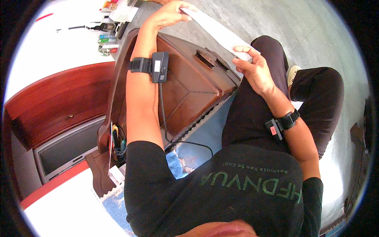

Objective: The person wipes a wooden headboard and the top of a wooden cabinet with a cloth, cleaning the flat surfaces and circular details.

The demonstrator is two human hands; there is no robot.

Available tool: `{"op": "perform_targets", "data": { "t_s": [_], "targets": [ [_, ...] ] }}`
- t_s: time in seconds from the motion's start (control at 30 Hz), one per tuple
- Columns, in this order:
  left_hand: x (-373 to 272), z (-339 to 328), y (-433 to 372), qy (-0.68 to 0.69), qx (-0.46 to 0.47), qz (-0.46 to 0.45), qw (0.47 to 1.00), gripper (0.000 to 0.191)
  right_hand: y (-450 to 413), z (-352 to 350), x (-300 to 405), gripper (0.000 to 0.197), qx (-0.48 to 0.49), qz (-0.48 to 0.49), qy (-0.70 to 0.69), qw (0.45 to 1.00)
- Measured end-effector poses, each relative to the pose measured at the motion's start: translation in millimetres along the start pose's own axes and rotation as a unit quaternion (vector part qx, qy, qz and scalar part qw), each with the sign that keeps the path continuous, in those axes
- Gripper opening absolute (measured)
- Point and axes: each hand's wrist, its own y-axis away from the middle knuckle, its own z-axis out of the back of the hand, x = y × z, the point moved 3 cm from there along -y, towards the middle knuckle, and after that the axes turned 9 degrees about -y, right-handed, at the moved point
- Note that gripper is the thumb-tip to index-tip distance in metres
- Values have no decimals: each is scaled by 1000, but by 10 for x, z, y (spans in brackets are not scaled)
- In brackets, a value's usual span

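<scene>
A long, folded strip of white paper (217,32) stretches between my two hands, above the grey floor and near my knee. At its far end my left hand (168,15) pinches it between thumb and fingers. My right hand (257,68) grips the nearer end, thumb below and fingers over the top. A black device (160,67) with a cable is strapped to my left forearm, and a smaller black one (274,129) sits at my right wrist. Under my left arm stands a glossy brown wooden armrest panel (189,77).
A white tabletop (68,44) at the upper left bears a red stick-like item (44,17) and several small bottles or tubes (107,40). A holder with tools (119,148) stands beside my left elbow. Blue patterned upholstery (204,133) lies beneath me. The loose cable (163,112) crosses the armrest.
</scene>
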Motion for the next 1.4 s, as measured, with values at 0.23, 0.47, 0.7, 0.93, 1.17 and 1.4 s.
{"op": "perform_targets", "data": {
  "t_s": [0.23,0.47,0.7,0.93,1.17,1.4],
  "targets": [
    [293,166,-21,-6,-58,123,991,16,-28,-43,57,32,8,-31,-154,988],
    [-51,115,12,145,-116,-37,982,13,-20,3,16,22,-4,-23,-87,996],
    [311,175,52,149,-85,14,985,15,-53,-13,-14,13,-13,-50,-160,986],
    [209,126,12,152,-111,27,982,13,-32,1,-99,18,-30,5,-74,997],
    [71,94,27,132,-100,13,986,15,-93,57,-106,13,8,11,-122,992],
    [-208,41,105,56,-74,36,995,12,-90,38,-130,11,11,12,-97,995]
  ]
}}
